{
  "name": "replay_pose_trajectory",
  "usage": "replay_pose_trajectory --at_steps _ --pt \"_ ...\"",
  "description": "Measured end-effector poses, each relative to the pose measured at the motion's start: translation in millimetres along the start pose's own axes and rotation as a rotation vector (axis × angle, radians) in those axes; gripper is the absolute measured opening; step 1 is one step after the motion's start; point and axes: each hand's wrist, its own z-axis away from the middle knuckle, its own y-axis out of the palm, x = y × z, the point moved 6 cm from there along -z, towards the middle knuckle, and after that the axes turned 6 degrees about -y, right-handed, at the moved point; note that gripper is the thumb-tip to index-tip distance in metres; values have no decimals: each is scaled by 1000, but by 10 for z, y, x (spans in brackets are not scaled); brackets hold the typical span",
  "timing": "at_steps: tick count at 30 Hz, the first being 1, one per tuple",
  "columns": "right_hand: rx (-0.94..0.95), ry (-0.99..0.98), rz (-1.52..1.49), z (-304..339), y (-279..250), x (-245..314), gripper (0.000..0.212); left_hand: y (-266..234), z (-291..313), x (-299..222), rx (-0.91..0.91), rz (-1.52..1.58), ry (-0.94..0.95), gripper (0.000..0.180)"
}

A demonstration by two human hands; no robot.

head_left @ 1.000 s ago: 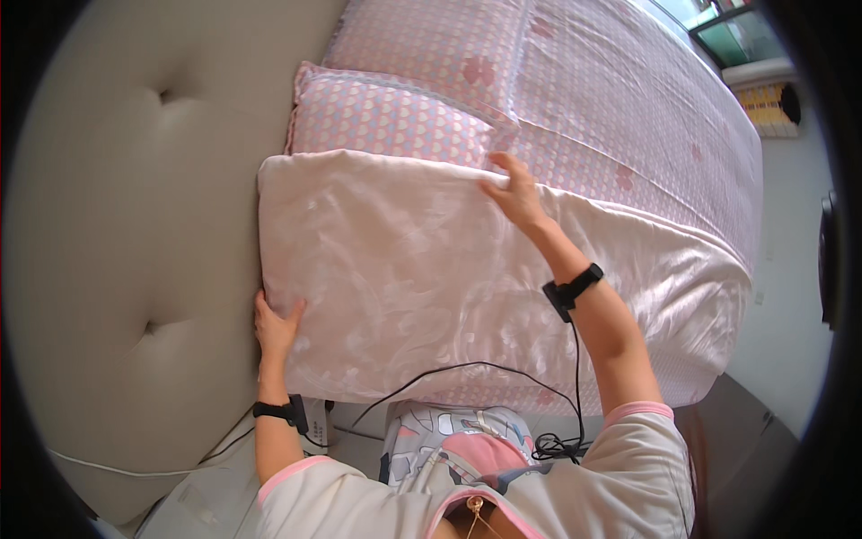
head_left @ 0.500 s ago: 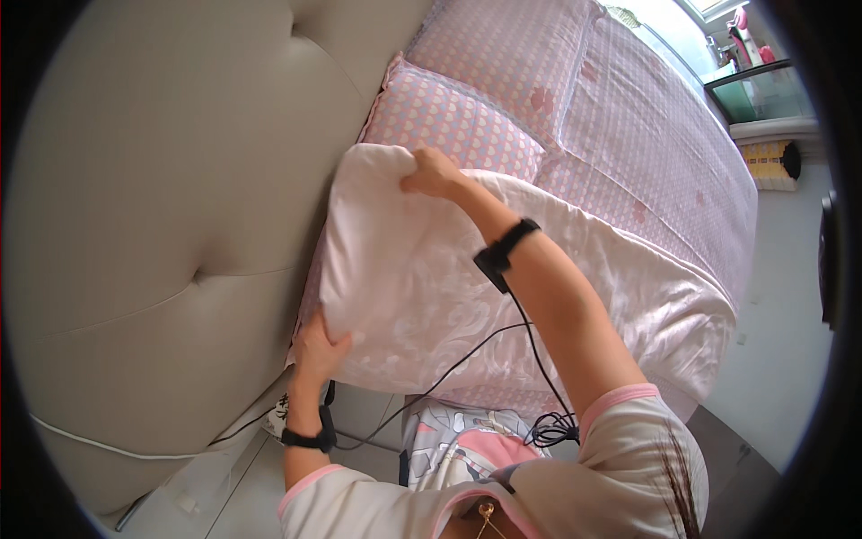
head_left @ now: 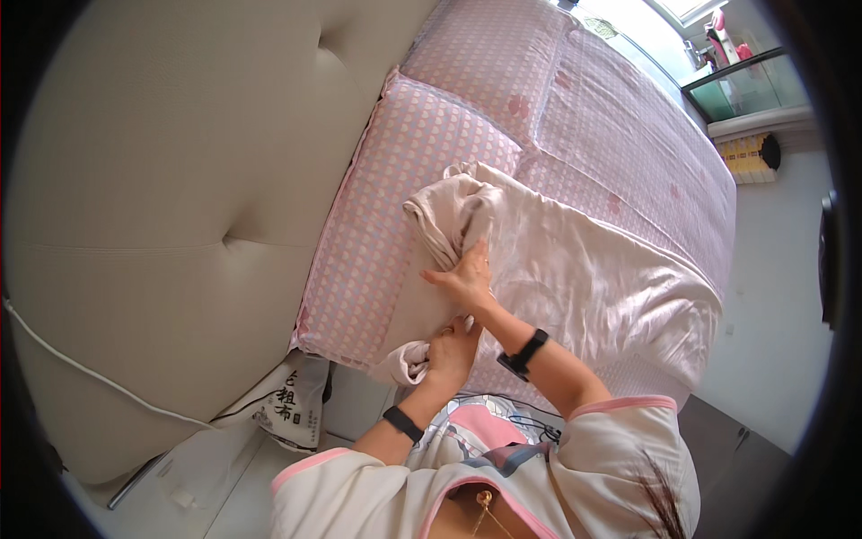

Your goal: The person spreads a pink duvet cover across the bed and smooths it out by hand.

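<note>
A pale pink satin cover [head_left: 593,269] lies across the near part of the bed, its left end drawn back and bunched in folds. My right hand [head_left: 469,274] rests against these folds, its thumb stretched out to the left and its fingers reaching up along the cloth. Just below it, my left hand [head_left: 451,352] is closed on the lower edge of the cover, where a rolled bit of cloth sticks out beside the fingers. Left of the folds lies a patterned pink pillow [head_left: 368,198], largely uncovered. Both wrists carry black bands.
A tufted beige headboard [head_left: 162,162] stands along the left. Patterned pink bedding [head_left: 637,135] covers the far bed. On the floor, a white printed bag [head_left: 296,400] leans by the headboard, near a white cable [head_left: 99,373]. A dark cable runs by my lap. A yellow package [head_left: 750,159] sits far right.
The cover's left end has been pulled away from the headboard and crumpled to the right, baring the pillow. Both hands have come close together, the right moving down and the left moving right.
</note>
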Motion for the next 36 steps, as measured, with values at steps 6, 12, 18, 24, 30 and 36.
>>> replay_pose_trajectory --at_steps 6,12,18,24,30,36 --pt "-75 183 -449 -307 77 -485 43 -2 110 -32 39 -209 63 43" --pt "-347 434 -1344 -7 -829 -1074 26 -246 362 767 -21 -144 -352 50" --pt "-149 600 -1201 418 -1307 -2174 30 -205 421 86 257 457 -45 34" --pt "-301 475 -1069 -318 -2047 -1028 15 -896 152 573 -3 1147 -218 21" --pt "135 345 -1751 -904 -1297 1636 5 -1592 763 1957 -419 1300 -618 26" --pt "-81 -67 -1317 -828 -1186 2323 26 -1790 1296 2273 -687 1037 -637 30"
